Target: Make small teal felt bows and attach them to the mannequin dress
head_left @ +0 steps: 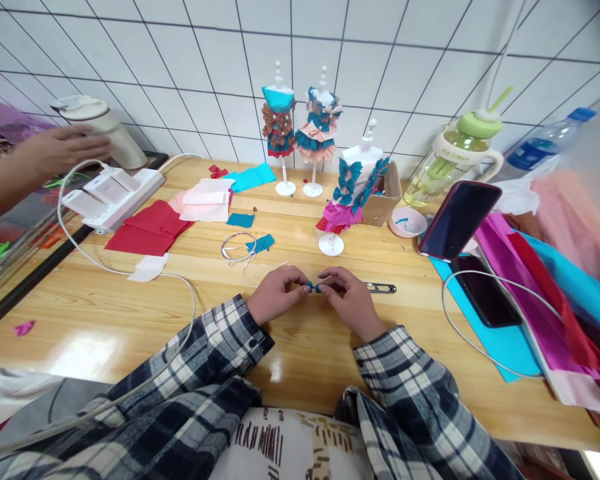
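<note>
Both my hands are above the table's middle, fingertips almost meeting. A small teal crepe-paper piece point(314, 287) is pinched between them, gathered at its centre. My left hand point(280, 293) grips one end with thumb and finger; my right hand point(350, 300) is closed on the other end. By the right hand lies a flat black tool with oval cut-outs point(383, 289), partly hidden. Beyond the left hand are a coil of pale cord point(238, 247) and flat teal pieces point(241, 220). A white mini dress form point(361, 170) with teal bows and a pink skirt stands ahead.
Two dressed forms point(279, 127) stand by the tiled wall. Red paper point(147, 228) and a power strip point(123, 200) lie left, where another person's hand point(63, 150) reaches near a tumbler point(123, 137). A propped phone point(460, 217), bead bowl point(408, 223) and drink bottle point(450, 160) stand right.
</note>
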Tool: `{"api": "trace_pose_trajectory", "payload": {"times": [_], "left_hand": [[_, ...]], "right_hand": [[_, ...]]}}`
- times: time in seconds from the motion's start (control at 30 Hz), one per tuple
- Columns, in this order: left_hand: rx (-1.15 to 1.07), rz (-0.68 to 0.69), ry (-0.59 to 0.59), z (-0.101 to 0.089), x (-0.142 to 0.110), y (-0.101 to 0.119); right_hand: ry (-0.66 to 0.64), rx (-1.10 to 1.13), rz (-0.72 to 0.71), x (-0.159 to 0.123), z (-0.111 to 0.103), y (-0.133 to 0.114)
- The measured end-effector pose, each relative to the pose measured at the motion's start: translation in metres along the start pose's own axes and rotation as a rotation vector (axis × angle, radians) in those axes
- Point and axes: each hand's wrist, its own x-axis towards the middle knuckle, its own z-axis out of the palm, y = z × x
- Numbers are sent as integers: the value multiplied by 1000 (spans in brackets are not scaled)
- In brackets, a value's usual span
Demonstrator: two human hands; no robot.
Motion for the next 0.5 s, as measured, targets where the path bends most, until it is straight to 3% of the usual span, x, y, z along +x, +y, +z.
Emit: {"api": "trace_pose_trajectory", "payload": {"times": [0.17,0.27,0.5], "left_hand": [[-7,-1,77,0,-1,-1],[45,51,115,0,-2,-1],[98,141,175,3,-3,0]], "right_hand": [[-19,303,219,2,4,1],[-12,361,297,3,8,1],[55,415,242,6,15,4]]}}
